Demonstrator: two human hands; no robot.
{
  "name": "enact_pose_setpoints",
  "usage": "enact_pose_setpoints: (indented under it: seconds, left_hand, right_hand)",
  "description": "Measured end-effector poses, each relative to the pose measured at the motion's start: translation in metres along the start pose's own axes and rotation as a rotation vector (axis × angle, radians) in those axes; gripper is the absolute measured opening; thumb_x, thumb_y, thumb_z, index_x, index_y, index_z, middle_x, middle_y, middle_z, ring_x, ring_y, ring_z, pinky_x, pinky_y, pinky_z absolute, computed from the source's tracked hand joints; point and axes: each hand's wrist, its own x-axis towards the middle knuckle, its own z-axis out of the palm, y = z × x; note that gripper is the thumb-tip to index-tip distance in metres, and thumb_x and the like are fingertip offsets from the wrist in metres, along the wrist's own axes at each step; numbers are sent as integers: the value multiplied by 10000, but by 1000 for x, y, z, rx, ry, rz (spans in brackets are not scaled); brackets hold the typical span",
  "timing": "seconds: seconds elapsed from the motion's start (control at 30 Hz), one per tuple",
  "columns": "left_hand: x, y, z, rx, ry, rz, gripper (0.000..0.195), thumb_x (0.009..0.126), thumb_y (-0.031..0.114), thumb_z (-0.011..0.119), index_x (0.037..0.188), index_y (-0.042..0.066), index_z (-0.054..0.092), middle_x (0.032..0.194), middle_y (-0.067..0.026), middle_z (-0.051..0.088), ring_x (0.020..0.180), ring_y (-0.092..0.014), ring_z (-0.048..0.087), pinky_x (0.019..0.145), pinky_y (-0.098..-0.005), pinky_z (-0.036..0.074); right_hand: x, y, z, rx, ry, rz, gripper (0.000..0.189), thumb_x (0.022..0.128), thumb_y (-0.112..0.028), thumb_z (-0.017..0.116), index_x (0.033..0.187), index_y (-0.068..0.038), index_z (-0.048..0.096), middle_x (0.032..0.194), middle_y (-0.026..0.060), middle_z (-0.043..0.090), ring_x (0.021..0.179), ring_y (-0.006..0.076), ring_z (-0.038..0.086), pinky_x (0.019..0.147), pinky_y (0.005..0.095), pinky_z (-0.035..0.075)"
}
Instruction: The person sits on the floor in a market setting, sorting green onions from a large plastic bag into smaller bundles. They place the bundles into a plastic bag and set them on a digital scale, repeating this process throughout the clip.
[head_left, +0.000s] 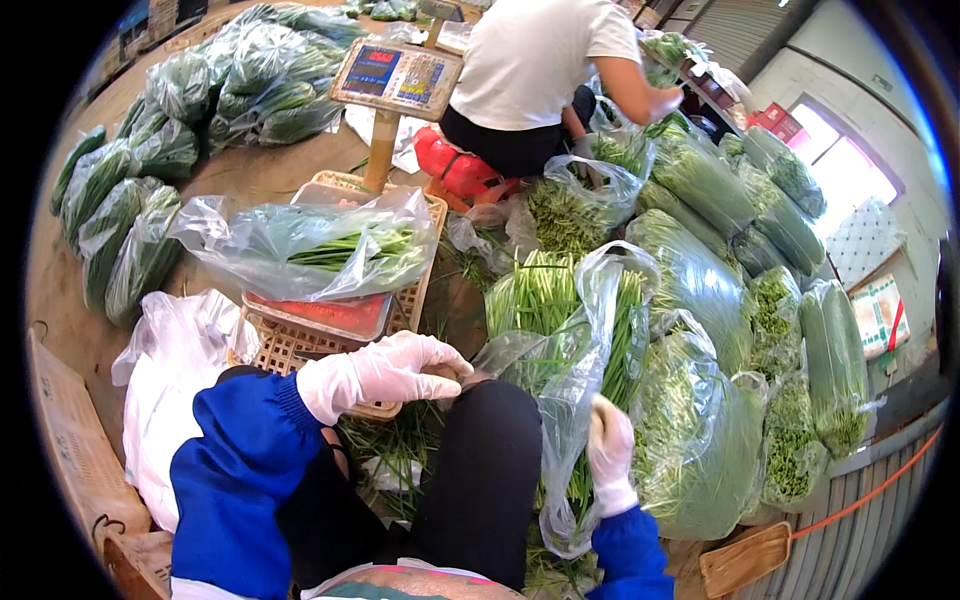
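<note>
Both of my hands wear white gloves. My left hand (390, 375) is over my lap, thumb and fingers curved towards each other. Its fingertips meet the near edge of a clear plastic bag (562, 397); whether they pinch the film cannot be made out. My right hand (611, 446) is curled at the bag's right edge, with film against its fingers. Long green stalks with pale ends, like garlic chives (544, 292), stand inside and behind the bag. On the scale's platform (322, 315) at front left lies another bag of green stalks (337, 251).
A scale display (397, 79) rises on a post. A person in a white shirt (547, 67) sits ahead on a red-cushioned seat (457, 161). Bagged greens are heaped left (255, 75) and right (697, 277). White plastic bags (172, 397) and a crate (82, 435) are at left.
</note>
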Motion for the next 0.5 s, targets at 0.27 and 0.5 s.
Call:
enact_pose_setpoints:
  seconds: [0.27, 0.5]
  left_hand:
    - [10, -6, 3, 730, 164, 104, 330, 729, 336, 630, 885, 61, 538, 717, -116, 581, 688, -312, 594, 598, -410, 469]
    - [6, -20, 10, 879, 68, 61, 338, 704, 328, 636, 873, 56, 529, 670, -96, 559, 629, -291, 589, 537, -400, 447]
  right_hand:
    - [137, 79, 135, -976, -709, -400, 286, 841, -159, 431, 1061, -58, 583, 1073, 117, 594, 1112, 259, 492, 955, 435, 340]
    - [164, 83, 120, -876, -1124, -382, 175, 789, -174, 514, 910, -68, 581, 767, 91, 654, 769, 254, 642, 792, 378, 447]
